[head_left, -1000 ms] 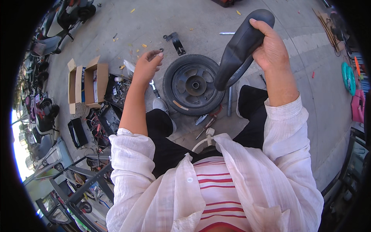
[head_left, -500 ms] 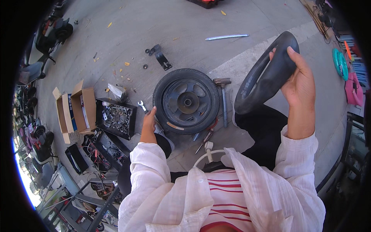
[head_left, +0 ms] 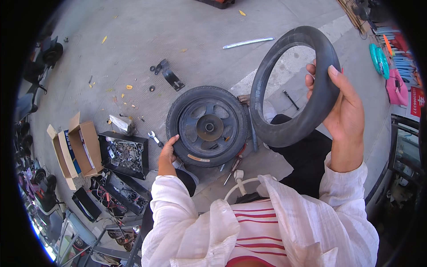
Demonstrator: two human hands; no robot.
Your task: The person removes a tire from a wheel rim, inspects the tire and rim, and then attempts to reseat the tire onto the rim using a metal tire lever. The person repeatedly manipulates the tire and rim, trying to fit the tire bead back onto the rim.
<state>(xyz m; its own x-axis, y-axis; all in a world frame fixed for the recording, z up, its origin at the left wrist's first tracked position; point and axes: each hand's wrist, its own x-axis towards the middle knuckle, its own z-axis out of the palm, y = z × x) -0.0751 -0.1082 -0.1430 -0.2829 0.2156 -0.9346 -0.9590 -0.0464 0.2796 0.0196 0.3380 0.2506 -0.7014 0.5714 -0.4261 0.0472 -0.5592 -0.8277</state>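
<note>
My right hand [head_left: 340, 102] grips a black rubber inner tube [head_left: 278, 134], raised at the right as an open loop, fingers wrapped around its side. My left hand [head_left: 170, 147] grips the lower-left edge of a wheel with a black tyre and dark spoked rim [head_left: 199, 109], lying flat between my feet. Beside that hand lies an open-ended wrench [head_left: 153, 136]. A hammer [head_left: 243, 99] lies at the wheel's right, partly behind the tube. A screwdriver and other tools [head_left: 232, 172] lie just below the wheel.
Cardboard boxes [head_left: 87, 145] and black trays of metal parts [head_left: 124, 153] sit left. A black bracket [head_left: 170, 75], small rings, a bolt [head_left: 291, 100] and a silver bar [head_left: 248, 42] lie on the concrete. Scooters [head_left: 47, 55] line the left; a teal coil [head_left: 379, 60] and metal frame [head_left: 400, 138] stand right.
My left hand came down from the air beside the wheel to grip its tyre. The inner tube in my right hand swung from edge-on to face me, showing its opening.
</note>
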